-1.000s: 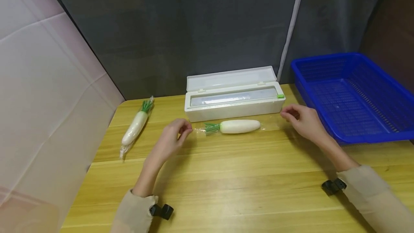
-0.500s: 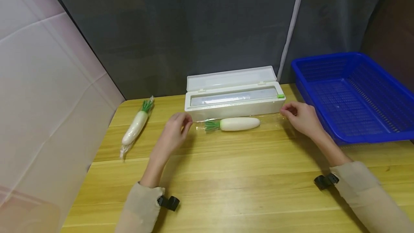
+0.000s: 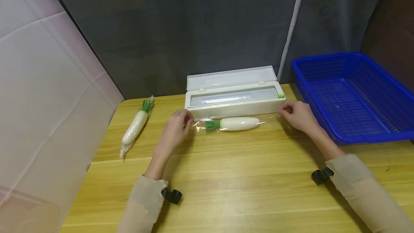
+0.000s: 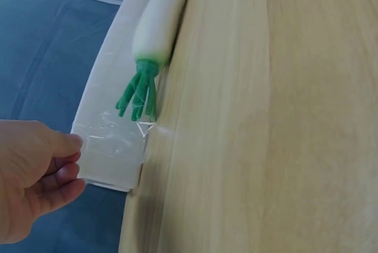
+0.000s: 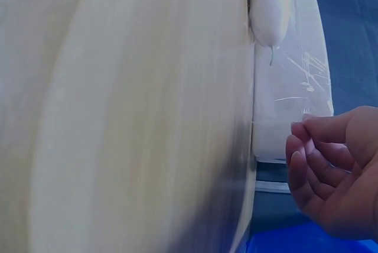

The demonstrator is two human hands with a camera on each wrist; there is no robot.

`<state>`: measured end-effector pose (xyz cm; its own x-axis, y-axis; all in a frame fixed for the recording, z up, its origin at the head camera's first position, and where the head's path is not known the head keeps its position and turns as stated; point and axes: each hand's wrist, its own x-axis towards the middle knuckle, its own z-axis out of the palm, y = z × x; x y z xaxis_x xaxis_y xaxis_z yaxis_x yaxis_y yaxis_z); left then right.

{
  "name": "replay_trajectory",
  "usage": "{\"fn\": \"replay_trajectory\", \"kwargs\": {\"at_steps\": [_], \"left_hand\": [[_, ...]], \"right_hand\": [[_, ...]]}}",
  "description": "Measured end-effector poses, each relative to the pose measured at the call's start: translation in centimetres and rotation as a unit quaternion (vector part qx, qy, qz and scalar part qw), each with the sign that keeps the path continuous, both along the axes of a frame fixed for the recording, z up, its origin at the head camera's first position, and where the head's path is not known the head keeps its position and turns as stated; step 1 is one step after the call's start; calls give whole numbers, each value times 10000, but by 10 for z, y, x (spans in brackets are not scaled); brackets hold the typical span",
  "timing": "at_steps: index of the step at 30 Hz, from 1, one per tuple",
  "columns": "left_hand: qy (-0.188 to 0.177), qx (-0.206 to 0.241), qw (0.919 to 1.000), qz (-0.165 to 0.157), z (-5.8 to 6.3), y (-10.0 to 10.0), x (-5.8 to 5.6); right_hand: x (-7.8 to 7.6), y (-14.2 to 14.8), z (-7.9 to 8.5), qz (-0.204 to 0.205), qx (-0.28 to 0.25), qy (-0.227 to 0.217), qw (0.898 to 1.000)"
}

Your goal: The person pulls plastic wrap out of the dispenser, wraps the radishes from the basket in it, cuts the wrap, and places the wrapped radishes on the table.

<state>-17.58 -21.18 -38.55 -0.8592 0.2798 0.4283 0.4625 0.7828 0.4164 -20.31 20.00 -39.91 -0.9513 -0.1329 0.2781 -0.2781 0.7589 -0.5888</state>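
Note:
A white radish [image 3: 240,123] with green stalks lies sideways in front of the white cling film box [image 3: 234,110], whose lid stands raised. Clear cling film [image 3: 199,125] spreads around the radish and past both its ends. My left hand [image 3: 177,127] pinches the film off the stalk end, thumb against forefinger; the left wrist view shows the green stalks [image 4: 139,93] beyond the fingertips. Off the root tip, my right hand [image 3: 297,115] pinches the other side of the film. Creases in the film [image 5: 307,73] catch light in the right wrist view.
A second radish [image 3: 135,127], wrapped in film with twisted ends, lies at the left of the wooden table [image 3: 226,182]. At the right stands a blue plastic basket [image 3: 349,137], close beside my right hand. A dark curtain [image 3: 161,39] hangs behind the box.
Both hands have shifted slightly away from me, toward the box, the left hand more. The radish and its film have moved a little closer to the box.

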Motion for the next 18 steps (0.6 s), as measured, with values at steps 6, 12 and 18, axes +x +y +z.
{"fn": "replay_trajectory", "kwargs": {"at_steps": [6, 12, 18], "left_hand": [[-93, -78, 9999, 35, -1, 1, -4], [-226, -189, 9995, 101, -3, 1, -7], [-478, -322, 9982, 191, -6, 2, -12]], "right_hand": [[-4, 0, 0, 85, 184, -279, 9994], [-8, 0, -2, 186, 364, -506, 9979], [-12, 0, -4, 284, 253, -892, 9953]]}}
